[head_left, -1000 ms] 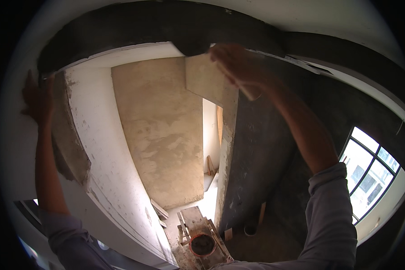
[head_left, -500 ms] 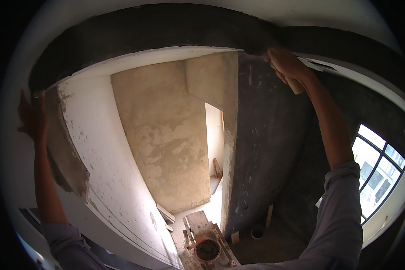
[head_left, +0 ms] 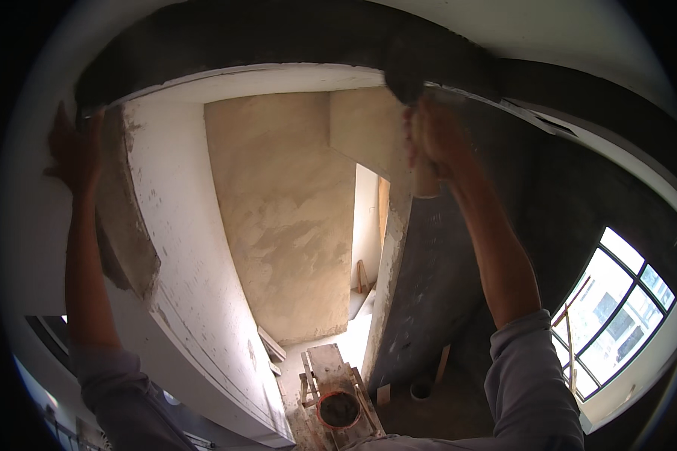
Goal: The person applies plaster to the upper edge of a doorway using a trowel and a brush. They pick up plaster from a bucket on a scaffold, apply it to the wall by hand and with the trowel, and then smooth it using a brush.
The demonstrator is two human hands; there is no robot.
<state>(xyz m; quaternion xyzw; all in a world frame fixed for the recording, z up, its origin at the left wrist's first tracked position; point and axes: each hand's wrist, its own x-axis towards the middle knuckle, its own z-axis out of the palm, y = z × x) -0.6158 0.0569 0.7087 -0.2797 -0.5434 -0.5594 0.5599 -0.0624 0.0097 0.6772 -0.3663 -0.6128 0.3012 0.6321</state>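
Observation:
My right hand (head_left: 445, 139) is raised, its fingers wrapped round the pale handle of a trowel (head_left: 426, 180). The trowel's dark blade is up against the lower edge of a dark, freshly coated beam (head_left: 278, 37); its exact outline is blurred. At the beam's left end my left hand (head_left: 77, 154) is up with fingers apart, beside the white wall and the rough grey wall edge (head_left: 120, 195). A small bright spot shows at its thumb; whether it grips anything there is too dim to make out.
Below stands a plank platform (head_left: 327, 361) bearing a round bucket (head_left: 338, 410) of dark mix. A white wall (head_left: 180, 195) rises at left, a dark wall (head_left: 429, 278) at right. A tan wall (head_left: 278, 210) lies beyond, a window (head_left: 617, 308) far right. Another bucket (head_left: 421, 388) stands on the floor.
My right hand has moved left and lower in view with the trowel, whose handle now points more straight down. My left hand sits slightly further right and higher in view, as the whole view has shifted.

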